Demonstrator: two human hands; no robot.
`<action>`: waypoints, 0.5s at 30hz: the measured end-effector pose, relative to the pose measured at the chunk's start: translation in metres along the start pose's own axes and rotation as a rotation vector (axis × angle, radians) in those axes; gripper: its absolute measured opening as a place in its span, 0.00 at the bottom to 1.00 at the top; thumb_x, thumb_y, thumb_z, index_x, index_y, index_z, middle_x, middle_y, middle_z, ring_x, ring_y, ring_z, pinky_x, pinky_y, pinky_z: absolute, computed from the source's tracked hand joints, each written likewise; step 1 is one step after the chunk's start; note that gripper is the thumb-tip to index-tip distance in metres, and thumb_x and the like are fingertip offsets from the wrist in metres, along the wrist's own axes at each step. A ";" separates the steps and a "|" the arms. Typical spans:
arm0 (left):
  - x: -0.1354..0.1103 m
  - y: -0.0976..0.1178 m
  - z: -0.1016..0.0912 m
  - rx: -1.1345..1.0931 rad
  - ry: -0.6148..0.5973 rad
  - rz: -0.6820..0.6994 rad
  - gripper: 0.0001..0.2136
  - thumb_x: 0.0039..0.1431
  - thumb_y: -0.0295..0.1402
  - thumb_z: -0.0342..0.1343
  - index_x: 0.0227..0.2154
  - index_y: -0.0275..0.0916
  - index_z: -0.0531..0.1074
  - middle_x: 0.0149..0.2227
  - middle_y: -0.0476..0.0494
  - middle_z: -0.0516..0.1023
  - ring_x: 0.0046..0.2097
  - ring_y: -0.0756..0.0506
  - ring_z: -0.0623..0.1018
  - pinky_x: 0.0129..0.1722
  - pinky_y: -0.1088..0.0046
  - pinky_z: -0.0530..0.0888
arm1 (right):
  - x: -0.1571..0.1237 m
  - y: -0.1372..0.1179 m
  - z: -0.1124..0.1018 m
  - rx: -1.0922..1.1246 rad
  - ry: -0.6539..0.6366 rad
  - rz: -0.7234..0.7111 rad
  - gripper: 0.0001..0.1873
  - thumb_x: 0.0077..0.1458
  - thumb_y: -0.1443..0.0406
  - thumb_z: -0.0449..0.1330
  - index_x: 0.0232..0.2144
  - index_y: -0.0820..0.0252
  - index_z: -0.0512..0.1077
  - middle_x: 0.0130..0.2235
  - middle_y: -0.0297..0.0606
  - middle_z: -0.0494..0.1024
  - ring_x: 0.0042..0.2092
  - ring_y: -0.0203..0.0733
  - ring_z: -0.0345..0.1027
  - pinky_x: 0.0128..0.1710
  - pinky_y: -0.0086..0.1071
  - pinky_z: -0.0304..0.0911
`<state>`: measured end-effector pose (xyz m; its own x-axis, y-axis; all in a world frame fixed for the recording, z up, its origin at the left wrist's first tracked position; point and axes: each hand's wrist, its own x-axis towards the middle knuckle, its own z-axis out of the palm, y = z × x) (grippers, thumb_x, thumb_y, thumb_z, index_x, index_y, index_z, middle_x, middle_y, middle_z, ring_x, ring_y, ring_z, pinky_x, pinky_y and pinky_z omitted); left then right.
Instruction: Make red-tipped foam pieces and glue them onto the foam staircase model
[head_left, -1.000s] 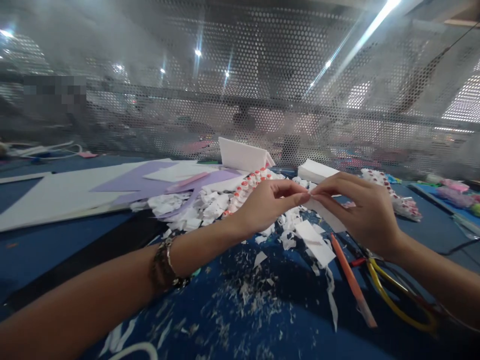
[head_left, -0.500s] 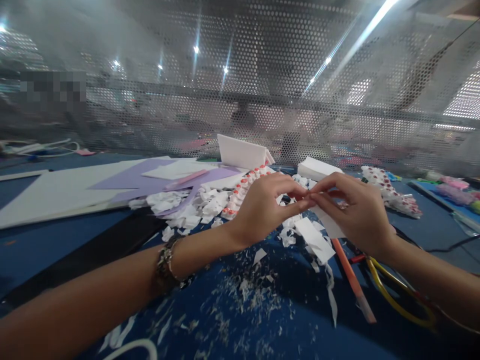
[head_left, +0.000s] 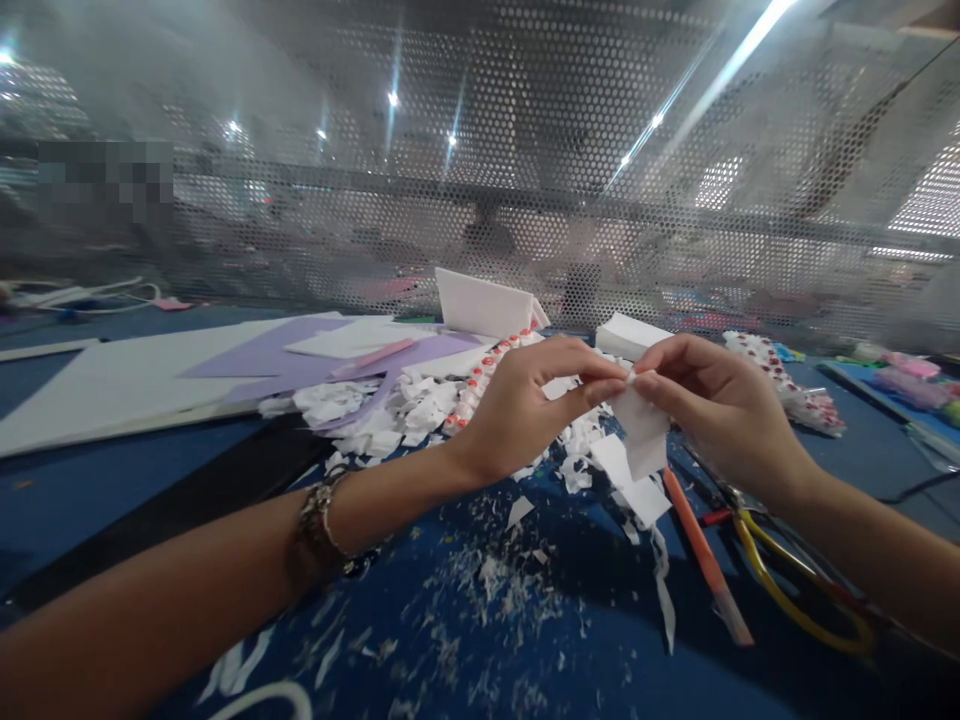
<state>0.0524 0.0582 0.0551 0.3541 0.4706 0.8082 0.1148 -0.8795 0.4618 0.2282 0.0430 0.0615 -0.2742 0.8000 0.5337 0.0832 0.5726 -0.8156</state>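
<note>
My left hand (head_left: 525,405) and my right hand (head_left: 712,405) meet above the blue table (head_left: 135,500), fingertips pinched together on the top edge of a small white paper piece (head_left: 643,435). The paper hangs down below the pinch, tilted. A bracelet (head_left: 319,525) is on my left wrist. Under the hands lie several torn white paper scraps (head_left: 622,480) and fine white shreds (head_left: 495,580).
An orange craft knife (head_left: 705,560) and yellow-handled scissors (head_left: 795,590) lie at the right. Purple and white sheets (head_left: 247,370), a folded white card (head_left: 484,305), rows of red-and-white pieces (head_left: 480,385) and a perforated metal screen (head_left: 480,200) stand behind.
Both hands have lifted slightly, and the white paper piece has swung from lying flat under my right hand to hanging down from the pinch.
</note>
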 end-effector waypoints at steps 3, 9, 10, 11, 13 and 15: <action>-0.001 -0.001 -0.001 -0.030 -0.021 0.021 0.03 0.53 0.29 0.57 0.29 0.37 0.75 0.30 0.47 0.77 0.34 0.51 0.73 0.38 0.74 0.69 | -0.001 0.002 0.001 0.112 -0.026 0.016 0.05 0.48 0.65 0.62 0.30 0.58 0.71 0.26 0.29 0.71 0.26 0.25 0.64 0.23 0.18 0.58; 0.000 0.003 -0.001 -0.185 -0.024 -0.107 0.03 0.52 0.31 0.57 0.27 0.38 0.75 0.29 0.48 0.76 0.33 0.52 0.72 0.34 0.76 0.68 | -0.004 -0.002 0.004 0.232 -0.015 0.078 0.02 0.48 0.65 0.62 0.27 0.57 0.74 0.25 0.29 0.72 0.26 0.24 0.63 0.24 0.18 0.59; 0.000 0.004 0.000 -0.219 -0.021 -0.141 0.03 0.52 0.30 0.57 0.27 0.38 0.75 0.28 0.48 0.76 0.32 0.52 0.72 0.33 0.76 0.68 | -0.005 -0.003 0.004 0.249 -0.016 0.087 0.02 0.48 0.65 0.62 0.27 0.57 0.74 0.25 0.28 0.72 0.26 0.24 0.63 0.24 0.18 0.59; 0.000 0.005 0.001 -0.250 -0.017 -0.170 0.03 0.52 0.30 0.58 0.26 0.38 0.75 0.28 0.48 0.76 0.32 0.52 0.72 0.32 0.77 0.67 | -0.005 -0.003 0.005 0.264 -0.019 0.093 0.02 0.48 0.65 0.62 0.27 0.56 0.74 0.24 0.28 0.72 0.26 0.24 0.63 0.25 0.18 0.59; 0.000 0.006 0.003 -0.309 -0.005 -0.211 0.03 0.51 0.30 0.58 0.25 0.37 0.75 0.27 0.49 0.76 0.31 0.52 0.72 0.32 0.77 0.67 | -0.006 -0.004 0.006 0.283 -0.019 0.098 0.02 0.49 0.65 0.62 0.27 0.56 0.74 0.24 0.27 0.72 0.26 0.23 0.63 0.25 0.17 0.58; -0.002 0.007 0.006 -0.388 0.022 -0.250 0.03 0.50 0.31 0.59 0.25 0.38 0.75 0.26 0.50 0.75 0.30 0.53 0.72 0.31 0.78 0.66 | -0.007 -0.005 0.007 0.292 -0.007 0.097 0.02 0.49 0.65 0.62 0.26 0.57 0.73 0.24 0.28 0.71 0.26 0.23 0.63 0.25 0.17 0.58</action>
<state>0.0580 0.0507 0.0550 0.3396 0.6697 0.6605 -0.1635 -0.6495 0.7426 0.2227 0.0333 0.0600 -0.2851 0.8467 0.4492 -0.1692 0.4168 -0.8931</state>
